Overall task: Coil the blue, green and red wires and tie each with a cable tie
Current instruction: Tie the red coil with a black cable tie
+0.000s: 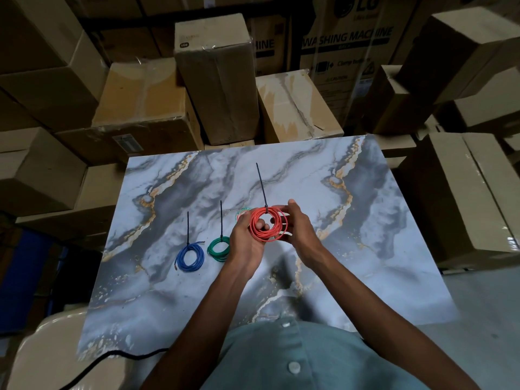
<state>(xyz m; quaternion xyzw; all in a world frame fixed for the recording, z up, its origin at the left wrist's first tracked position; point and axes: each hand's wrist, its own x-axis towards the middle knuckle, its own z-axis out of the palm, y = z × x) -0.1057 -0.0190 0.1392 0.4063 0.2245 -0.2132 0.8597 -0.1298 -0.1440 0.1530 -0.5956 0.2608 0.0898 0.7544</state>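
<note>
Head view: both hands hold the red wire coil [267, 224] above the marble table [365, 220]. Left hand [247, 240] grips its left side, fingers through the loop; right hand [298, 223] pinches the right rim. Black cable tie [261, 187] sticks up from it. Blue coil [190, 257] and green coil [218, 248] lie tied on the table, left of the hands.
</note>
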